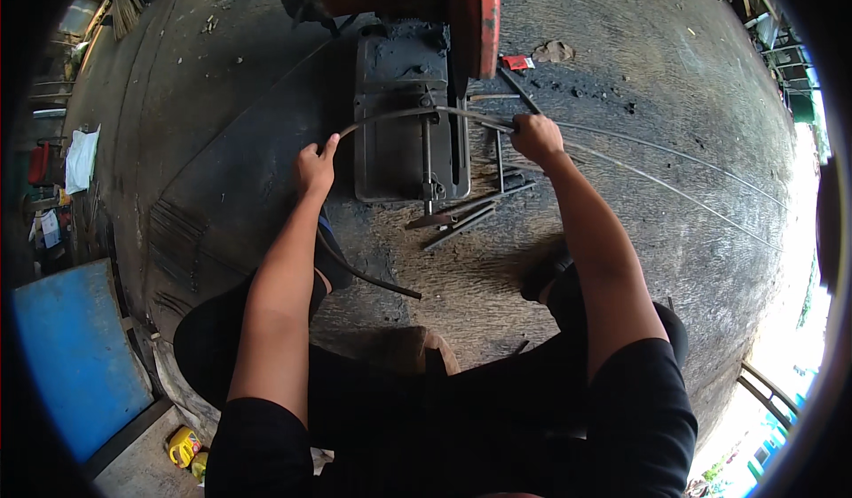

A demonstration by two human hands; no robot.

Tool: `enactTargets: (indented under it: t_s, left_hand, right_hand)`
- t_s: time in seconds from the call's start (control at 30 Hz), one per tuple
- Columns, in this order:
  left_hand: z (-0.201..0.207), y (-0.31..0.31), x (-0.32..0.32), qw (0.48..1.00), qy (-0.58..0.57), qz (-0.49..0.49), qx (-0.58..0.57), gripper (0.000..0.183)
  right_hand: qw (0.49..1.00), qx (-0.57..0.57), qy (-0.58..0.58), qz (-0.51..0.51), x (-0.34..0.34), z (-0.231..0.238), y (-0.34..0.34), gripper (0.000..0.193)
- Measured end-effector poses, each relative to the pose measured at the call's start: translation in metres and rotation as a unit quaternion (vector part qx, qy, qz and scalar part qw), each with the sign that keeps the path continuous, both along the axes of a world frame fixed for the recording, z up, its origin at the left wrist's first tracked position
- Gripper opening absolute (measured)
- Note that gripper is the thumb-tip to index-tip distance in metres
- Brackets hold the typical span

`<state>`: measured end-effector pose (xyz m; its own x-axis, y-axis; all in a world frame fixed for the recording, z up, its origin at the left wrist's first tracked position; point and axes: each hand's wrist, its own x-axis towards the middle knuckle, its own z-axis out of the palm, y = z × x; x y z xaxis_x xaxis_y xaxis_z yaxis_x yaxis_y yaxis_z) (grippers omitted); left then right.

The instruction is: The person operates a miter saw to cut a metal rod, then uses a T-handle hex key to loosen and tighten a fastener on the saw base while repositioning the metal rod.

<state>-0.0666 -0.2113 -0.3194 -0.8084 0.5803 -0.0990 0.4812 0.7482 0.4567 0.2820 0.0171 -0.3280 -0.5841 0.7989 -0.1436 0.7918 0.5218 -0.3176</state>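
Observation:
A chop saw (413,143) with a dark metal base stands on the floor in front of me, its red guard (486,19) raised at the far side. Thin metal rods (390,115) lie across its base, by the clamp screw (427,147). My left hand (315,168) is closed around the rods just left of the base. On the right, my right hand (537,138) grips them too, with long ends trailing to the right behind it. How many rods each hand holds is hard to tell.
Short cut metal pieces (461,225) lie just in front of the saw, between my feet. A red packet (516,62) is beyond it. A blue panel (84,356) and a yellow container (184,446) are at the lower left. More rods (173,232) lie on the left floor.

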Motion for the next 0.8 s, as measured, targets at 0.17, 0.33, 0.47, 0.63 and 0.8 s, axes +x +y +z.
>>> enactTargets:
  t_s: [0.17,0.33,0.47,0.63,0.8]
  left_hand:
    - [-0.023,0.037,-0.02,0.999,0.034,-0.016,0.017,0.068]
    - [-0.045,0.057,-0.038,0.998,0.045,-0.03,0.016,0.066]
    - [-0.059,0.062,-0.037,0.995,0.094,-0.02,0.035,0.065]
    - [-0.046,0.06,-0.03,0.998,0.048,-0.022,-0.027,0.063]
    - [-0.036,0.065,-0.025,0.999,0.026,-0.026,-0.02,0.064]
  right_hand:
    - [0.999,0.021,-0.009,-0.028,-0.018,-0.02,0.033,0.015]
    - [0.999,0.014,-0.019,-0.039,-0.029,-0.03,0.05,0.015]
    - [0.998,-0.013,-0.031,-0.048,-0.029,-0.048,0.052,0.019]
    - [0.991,0.079,0.048,-0.092,-0.043,-0.041,0.028,0.028]
    - [0.964,0.111,0.241,-0.018,-0.067,-0.073,-0.032,0.023]
